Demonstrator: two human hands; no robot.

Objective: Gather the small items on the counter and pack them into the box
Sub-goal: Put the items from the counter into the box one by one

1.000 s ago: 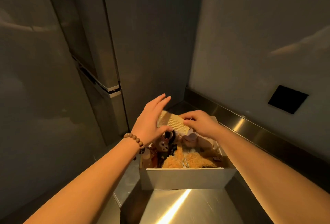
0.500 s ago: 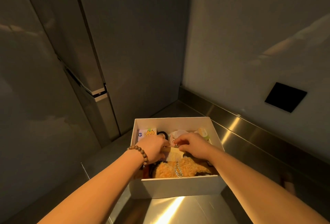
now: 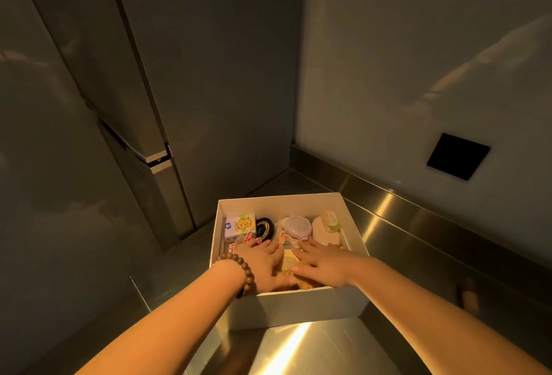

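Observation:
A white box [image 3: 301, 310] stands on the steel counter [image 3: 397, 225] and holds several small items. At its back lie a small printed carton [image 3: 239, 225], a black round tin [image 3: 265, 228], a pale round compact [image 3: 298, 226] and a pink case [image 3: 325, 232]. A pale comb [image 3: 288, 262] lies flat on an orange plush toy [image 3: 307, 283] near the front. My left hand [image 3: 263, 267], with a bead bracelet on its wrist, presses flat on the contents left of the comb. My right hand [image 3: 325, 264] presses flat to the comb's right, fingers straight.
A tall grey fridge [image 3: 155, 105] rises to the left of the counter. A wall with a black square plate [image 3: 458, 156] runs along the right, above a steel upstand. Bright counter surface [image 3: 298, 350] lies in front of the box.
The comb went from held above the box down onto the plush toy. Both hands have let go of it and now lie flat on the contents.

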